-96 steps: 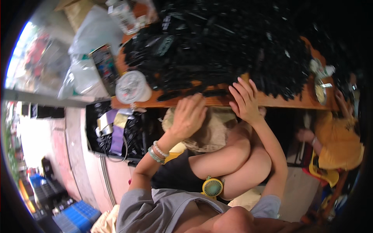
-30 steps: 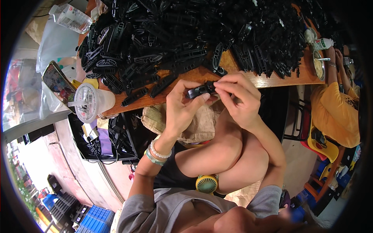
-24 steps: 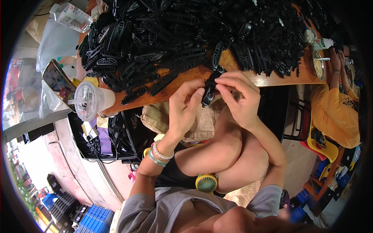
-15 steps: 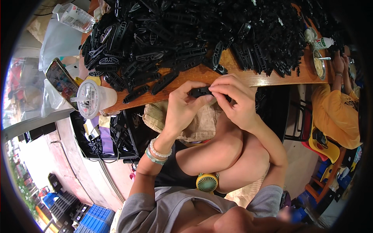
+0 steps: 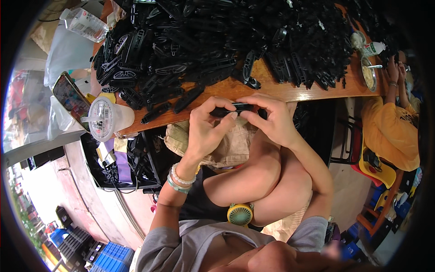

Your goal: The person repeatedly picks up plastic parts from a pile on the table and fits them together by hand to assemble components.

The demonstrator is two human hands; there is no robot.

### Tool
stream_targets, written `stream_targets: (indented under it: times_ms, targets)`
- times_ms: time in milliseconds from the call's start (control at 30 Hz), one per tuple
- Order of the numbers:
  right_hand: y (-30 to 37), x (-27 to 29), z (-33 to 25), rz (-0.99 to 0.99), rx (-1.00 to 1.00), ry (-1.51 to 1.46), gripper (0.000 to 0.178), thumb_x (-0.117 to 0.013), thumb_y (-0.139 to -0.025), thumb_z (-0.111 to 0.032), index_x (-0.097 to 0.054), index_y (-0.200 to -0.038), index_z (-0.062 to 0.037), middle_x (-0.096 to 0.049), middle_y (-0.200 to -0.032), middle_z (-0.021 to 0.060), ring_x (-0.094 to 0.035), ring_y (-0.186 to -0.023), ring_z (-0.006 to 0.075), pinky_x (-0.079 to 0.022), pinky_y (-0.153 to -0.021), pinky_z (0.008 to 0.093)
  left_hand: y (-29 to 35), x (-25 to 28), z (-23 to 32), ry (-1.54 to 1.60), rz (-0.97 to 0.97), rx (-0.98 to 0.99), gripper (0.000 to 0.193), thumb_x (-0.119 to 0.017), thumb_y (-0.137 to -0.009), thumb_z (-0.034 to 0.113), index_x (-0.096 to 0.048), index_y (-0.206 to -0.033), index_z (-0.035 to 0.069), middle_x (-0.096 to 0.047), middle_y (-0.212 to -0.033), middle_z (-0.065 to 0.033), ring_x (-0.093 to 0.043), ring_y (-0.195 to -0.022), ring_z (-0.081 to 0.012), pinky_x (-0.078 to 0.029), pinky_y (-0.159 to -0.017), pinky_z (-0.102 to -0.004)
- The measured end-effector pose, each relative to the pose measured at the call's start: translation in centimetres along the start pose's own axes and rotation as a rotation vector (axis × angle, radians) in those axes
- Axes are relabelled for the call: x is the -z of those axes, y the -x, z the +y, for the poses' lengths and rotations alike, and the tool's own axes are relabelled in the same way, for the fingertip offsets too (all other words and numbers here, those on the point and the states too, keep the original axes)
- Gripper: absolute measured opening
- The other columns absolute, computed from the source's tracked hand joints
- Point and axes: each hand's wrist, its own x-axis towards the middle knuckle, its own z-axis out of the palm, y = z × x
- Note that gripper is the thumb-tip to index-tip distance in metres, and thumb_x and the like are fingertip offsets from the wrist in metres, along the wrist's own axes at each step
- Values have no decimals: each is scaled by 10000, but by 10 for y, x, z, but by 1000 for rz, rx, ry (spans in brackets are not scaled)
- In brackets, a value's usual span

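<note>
Just off the table's near edge, both hands hold a slim black plastic part, lying crosswise between them. My left hand pinches its left end between thumb and fingers. My right hand grips the right end with thumb and forefinger. The fingers cover both ends, so its exact kind cannot be made out. Beyond the hands, a large heap of similar black plastic parts covers much of the wooden table.
A lidded plastic cup and a phone stand at the table's left end, near a clear bottle. A metal bowl sits at the right end. Below left is a black bin. Another person in orange sits at right.
The right hand's fingers have come down from above the black part to grip its right end. The part now shows longer between the hands, and the left hand has shifted slightly left.
</note>
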Motion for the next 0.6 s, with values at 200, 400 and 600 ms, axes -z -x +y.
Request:
stream_targets:
  times_ms: [200, 400, 600]
  targets:
    - [-18, 16, 3, 17, -39, -56, 196, -661, -840, -74, -671, -1020, 2, -654, -901, 75, -593, -751, 131, -466, -656, 246, -11, 16, -5, 440, -48, 172, 49, -607, -866, -12, -563, -843, -15, -625, -716, -104, -655, -655, -169, -540, -589, -247]
    - [-80, 65, 13, 662, 423, 911, 139, -640, -813, -35, -679, -946, -48, -619, -896, 66, -567, -837, 248, -470, -731, 327, -41, 0, 11, 418, 86, 170, 122, -622, -847, -12, -519, -788, 17, -647, -848, -168, -648, -644, -194, -517, -529, -287]
    - [-126, 89, 18, 772, 426, 1129, 149, -684, -766, -114, -686, -914, -91, -589, -893, 29, -535, -877, 232, -407, -762, 378, -79, -38, 9, -1027, 141, -349, 359, -726, -783, 237, -589, -995, -18, -627, -855, -168, -639, -629, -302, -517, -568, -360]
